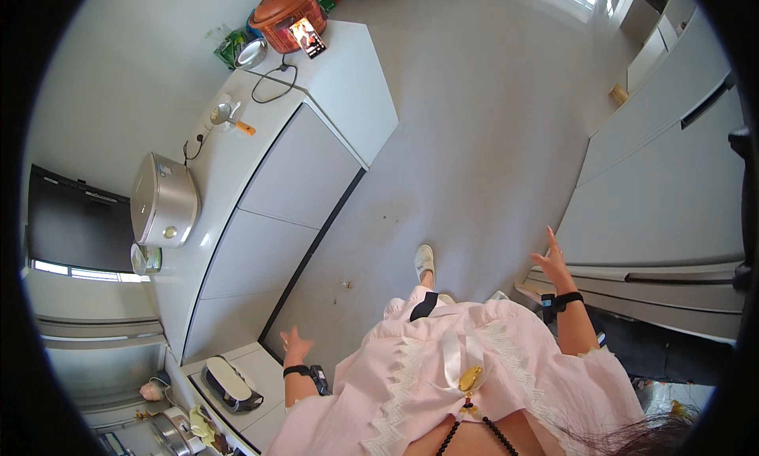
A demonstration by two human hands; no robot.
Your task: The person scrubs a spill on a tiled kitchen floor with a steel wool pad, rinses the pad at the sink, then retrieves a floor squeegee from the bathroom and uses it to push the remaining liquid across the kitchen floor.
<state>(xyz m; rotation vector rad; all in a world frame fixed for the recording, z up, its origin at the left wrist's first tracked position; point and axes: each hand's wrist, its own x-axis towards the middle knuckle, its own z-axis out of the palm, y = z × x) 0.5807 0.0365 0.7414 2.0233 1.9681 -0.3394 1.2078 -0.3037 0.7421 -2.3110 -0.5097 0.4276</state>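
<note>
My left hand (296, 346) hangs beside my pink dress (415, 349), empty, its fingers spread. It is nearest to the white lower cabinet (237, 322), apart from it. On the other side my right hand (555, 266) reaches out with fingers apart and holds nothing. It is close to the pale front of a large cabinet or appliance (646, 219); whether they touch, I cannot tell. A black strap with a small device sits on each wrist. One foot in a light slipper (424, 263) steps forward on the grey floor (462, 159).
On the left counter (228, 177) stand a metallic rice cooker (169, 204), a strainer with an orange handle (228, 116), a looped cable (276, 85), a bowl (252, 54), a lidded brown pot (287, 17) and a lit phone (308, 39). Crumbs (345, 284) dot the floor.
</note>
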